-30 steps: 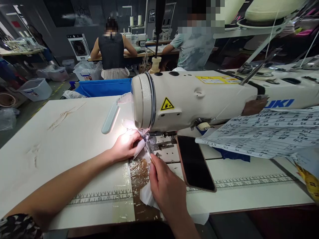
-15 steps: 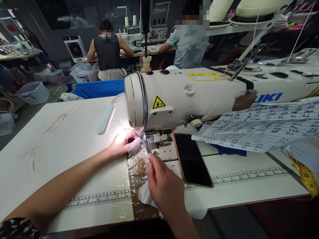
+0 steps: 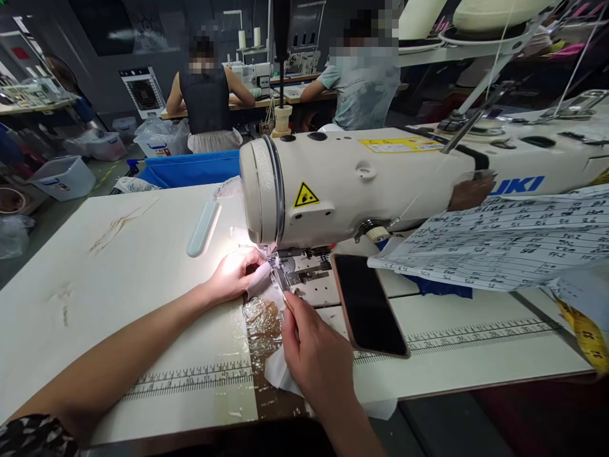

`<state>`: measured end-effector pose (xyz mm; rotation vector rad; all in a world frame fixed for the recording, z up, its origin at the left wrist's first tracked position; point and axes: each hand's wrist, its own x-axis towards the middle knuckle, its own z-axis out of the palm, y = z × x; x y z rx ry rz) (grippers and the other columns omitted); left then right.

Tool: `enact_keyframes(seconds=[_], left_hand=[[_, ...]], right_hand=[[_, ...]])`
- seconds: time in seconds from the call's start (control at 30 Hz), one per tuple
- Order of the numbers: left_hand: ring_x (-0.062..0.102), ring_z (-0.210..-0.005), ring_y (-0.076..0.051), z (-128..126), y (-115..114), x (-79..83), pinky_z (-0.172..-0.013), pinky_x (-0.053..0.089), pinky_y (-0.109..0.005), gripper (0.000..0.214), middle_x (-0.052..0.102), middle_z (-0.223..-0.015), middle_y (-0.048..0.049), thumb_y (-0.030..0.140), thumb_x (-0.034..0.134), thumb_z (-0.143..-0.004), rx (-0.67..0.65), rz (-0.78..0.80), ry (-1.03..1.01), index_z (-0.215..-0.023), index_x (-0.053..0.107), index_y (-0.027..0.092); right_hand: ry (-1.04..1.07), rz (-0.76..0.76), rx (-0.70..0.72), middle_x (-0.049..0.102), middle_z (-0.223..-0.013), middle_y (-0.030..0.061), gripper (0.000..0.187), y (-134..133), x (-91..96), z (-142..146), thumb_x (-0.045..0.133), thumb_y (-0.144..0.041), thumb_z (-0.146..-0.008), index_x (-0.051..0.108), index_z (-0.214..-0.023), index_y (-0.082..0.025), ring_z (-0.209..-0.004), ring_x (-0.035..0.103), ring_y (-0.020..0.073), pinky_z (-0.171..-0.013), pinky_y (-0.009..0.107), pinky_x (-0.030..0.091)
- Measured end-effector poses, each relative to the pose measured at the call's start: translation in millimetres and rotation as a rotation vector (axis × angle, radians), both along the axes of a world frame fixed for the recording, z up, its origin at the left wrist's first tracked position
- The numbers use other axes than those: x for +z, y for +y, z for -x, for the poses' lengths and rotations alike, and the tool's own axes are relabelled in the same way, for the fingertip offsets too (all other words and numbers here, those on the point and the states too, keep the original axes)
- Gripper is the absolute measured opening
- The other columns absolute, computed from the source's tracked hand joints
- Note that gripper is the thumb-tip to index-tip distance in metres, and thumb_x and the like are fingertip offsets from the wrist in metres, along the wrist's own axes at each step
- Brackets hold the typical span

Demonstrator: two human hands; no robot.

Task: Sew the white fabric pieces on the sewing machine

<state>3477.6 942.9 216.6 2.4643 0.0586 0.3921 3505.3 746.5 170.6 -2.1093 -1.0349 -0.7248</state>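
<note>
At the needle area of a white sewing machine (image 3: 323, 184), my left hand (image 3: 233, 274) pinches a piece of thin white fabric (image 3: 261, 284). Lower right of it, my right hand (image 3: 316, 346) is closed on a pair of tweezers (image 3: 280, 284), whose tips reach the fabric close to the presser foot. Another white fabric part (image 3: 280, 371) hangs beside my right hand, partly hidden by it. The lamp's glare blurs the fabric edge under the machine head. Brown, shiny tape (image 3: 261, 327) covers the table below the fabric.
A smartphone (image 3: 368, 304) lies right of my right hand. A light-blue long-handled tool (image 3: 203, 228) rests left of the machine head. Handwritten paper sheets (image 3: 504, 247) and a yellow tape measure (image 3: 585, 333) are at the right. Two people (image 3: 204, 95) sit at machines beyond.
Both hands hold nearly the same pose at the needle area. The whole view has shifted very slightly.
</note>
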Motion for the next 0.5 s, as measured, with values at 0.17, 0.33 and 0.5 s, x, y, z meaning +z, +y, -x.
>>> enact_keyframes(seconds=[0.17, 0.33, 0.5], left_hand=[[0.051, -0.064, -0.014, -0.3, -3.0, -0.1, -0.063, 0.046, -0.03, 0.023, 0.053, -0.067, 0.0005, 0.027, 0.05, -0.092, 0.003, -0.171, -0.077, -0.07, 0.052, 0.02], [0.049, -0.062, -0.014, -1.8, -4.1, -2.7, -0.062, 0.046, -0.03, 0.019, 0.051, -0.066, 0.0011, 0.028, 0.052, -0.091, 0.007, -0.236, -0.08, -0.073, 0.052, 0.021], [0.055, -0.069, -0.016, -0.6, -4.4, -1.6, -0.065, 0.049, -0.031, 0.021, 0.055, -0.067, -0.0004, 0.027, 0.048, -0.092, 0.042, -0.077, -0.004, -0.073, 0.052, 0.02]], right_hand=[[-0.012, 0.022, -0.015, 0.079, -0.084, 0.0018, 0.039, 0.9, 0.6, 0.0, 0.034, -0.021, -0.103, 0.072, -0.106, -0.013, -0.051, 0.068, 0.011, -0.045, 0.025, 0.043], [-0.02, 0.02, -0.008, 0.079, -0.083, 0.0023, 0.038, 2.0, 1.1, 0.2, 0.034, -0.02, -0.103, 0.071, -0.107, -0.012, -0.051, 0.067, 0.011, -0.045, 0.025, 0.043], [0.005, 0.018, -0.003, 0.08, -0.085, 0.0036, 0.036, 0.9, 1.0, 0.5, 0.036, -0.019, -0.102, 0.071, -0.107, -0.013, -0.052, 0.068, 0.0112, -0.045, 0.024, 0.042]])
